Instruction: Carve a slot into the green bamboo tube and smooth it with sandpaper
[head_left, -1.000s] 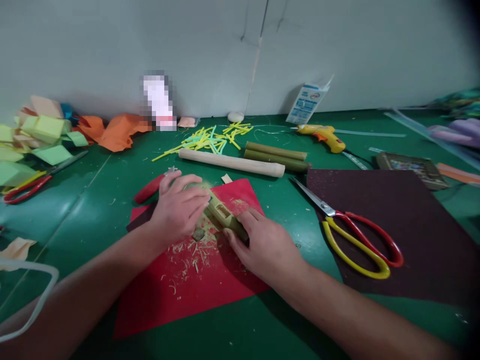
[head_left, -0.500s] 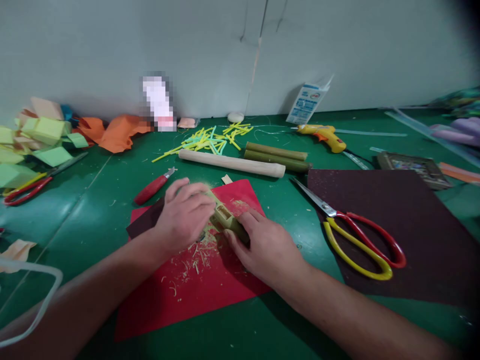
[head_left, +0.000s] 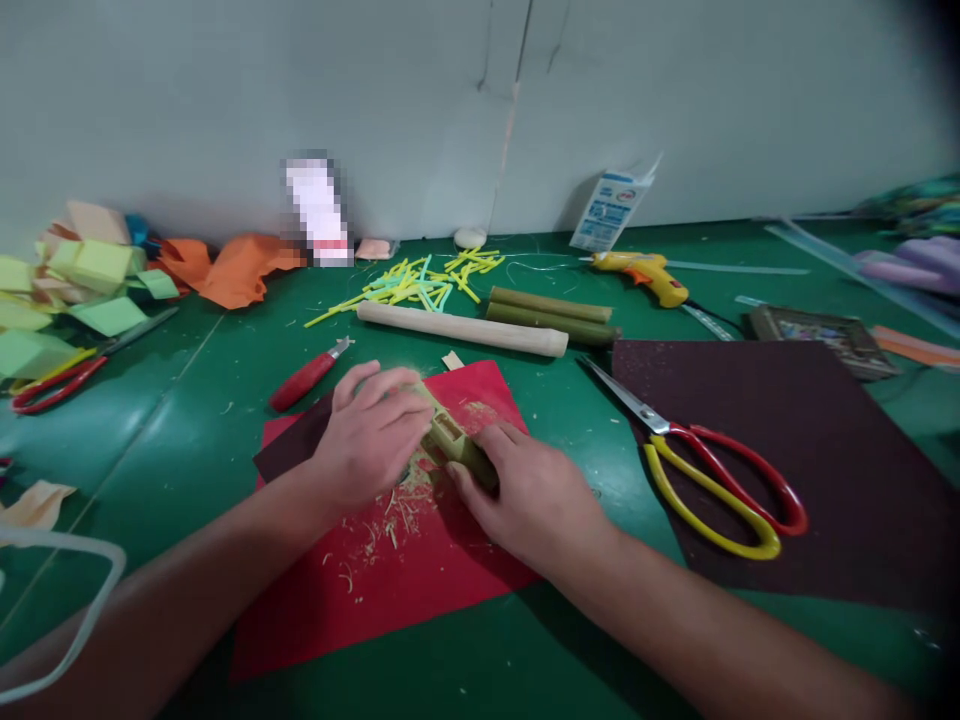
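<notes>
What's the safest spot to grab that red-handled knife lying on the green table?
Take the red-handled knife by its thick red handle, coming from the near left; its short blade points away toward the far right.

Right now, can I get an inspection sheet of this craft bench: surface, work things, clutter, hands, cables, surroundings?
Surface: green table mat; wood shavings scattered on red paper sheet.
Job's things: notched green bamboo piece on the red sheet; red-handled carving knife beside, untouched.
Clutter: yellow-and-red scissors partly on dark maroon sheet; pale wooden dowel; yellow glue gun; coloured paper scraps.
Hands: left hand closed over the piece's far end; right hand grips its near end.
Cables: black cord trailing from the glue gun.
Surroundings: plain grey wall; nobody else seen.
</notes>
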